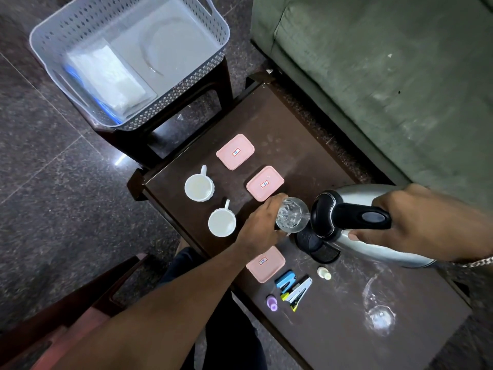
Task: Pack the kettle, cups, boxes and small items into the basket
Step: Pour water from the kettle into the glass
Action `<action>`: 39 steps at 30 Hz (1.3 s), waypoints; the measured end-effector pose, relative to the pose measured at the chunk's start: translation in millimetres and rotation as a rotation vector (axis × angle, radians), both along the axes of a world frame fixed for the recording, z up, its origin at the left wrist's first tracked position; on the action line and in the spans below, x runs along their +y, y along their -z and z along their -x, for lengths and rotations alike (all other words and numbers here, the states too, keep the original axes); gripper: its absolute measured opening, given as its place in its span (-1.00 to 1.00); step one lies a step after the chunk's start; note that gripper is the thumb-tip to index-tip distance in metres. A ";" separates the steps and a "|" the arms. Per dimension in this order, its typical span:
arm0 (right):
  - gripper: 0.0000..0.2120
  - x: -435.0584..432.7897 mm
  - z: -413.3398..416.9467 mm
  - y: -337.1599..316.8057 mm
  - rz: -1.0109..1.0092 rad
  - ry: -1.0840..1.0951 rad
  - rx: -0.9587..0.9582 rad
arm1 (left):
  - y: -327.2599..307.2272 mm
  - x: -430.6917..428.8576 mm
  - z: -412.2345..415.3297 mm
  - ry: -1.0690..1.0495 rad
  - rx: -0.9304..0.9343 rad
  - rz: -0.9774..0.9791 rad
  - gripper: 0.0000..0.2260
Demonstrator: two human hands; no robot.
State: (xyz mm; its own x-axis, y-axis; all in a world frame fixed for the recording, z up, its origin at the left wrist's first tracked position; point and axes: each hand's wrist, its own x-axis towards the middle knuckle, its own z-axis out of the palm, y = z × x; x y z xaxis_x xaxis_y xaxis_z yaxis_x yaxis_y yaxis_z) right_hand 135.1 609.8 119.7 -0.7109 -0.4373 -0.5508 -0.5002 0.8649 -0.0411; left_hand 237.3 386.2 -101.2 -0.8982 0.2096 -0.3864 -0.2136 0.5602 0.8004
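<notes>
My right hand grips the black handle of a steel kettle, which is tilted with its spout over a clear glass. My left hand holds that glass on the dark table. The kettle's black base lies under the spout. Two white cups stand left of my left hand. Three pink lidded boxes lie on the table. The grey perforated basket stands on a stool at the upper left, holding a white packet and a clear plate.
Near the table's front lie a blue stapler, a second stapler, a small purple bottle, a small white bottle and a clear wine glass on its side. A green sofa borders the table on the right.
</notes>
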 end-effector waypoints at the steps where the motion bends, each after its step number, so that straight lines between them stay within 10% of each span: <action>1: -0.34 -0.2 -0.4 -0.2 -0.005 0.002 0.002 | 0.0 0.0 -0.1 0.000 -0.002 -0.001 -0.20; 39: -0.32 50.1 -16.6 -9.3 0.086 0.206 -0.029 | -10.3 -10.8 -17.4 -0.019 -0.040 -0.013 -0.06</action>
State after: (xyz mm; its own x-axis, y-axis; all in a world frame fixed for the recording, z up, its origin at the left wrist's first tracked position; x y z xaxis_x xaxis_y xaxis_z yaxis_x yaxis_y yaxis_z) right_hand 151.7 659.8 128.9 -0.7744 -0.3302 -0.5396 -0.3104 0.9416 -0.1308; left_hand 254.7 375.4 -90.9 -0.8860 0.1975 -0.4195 -0.2563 0.5453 0.7981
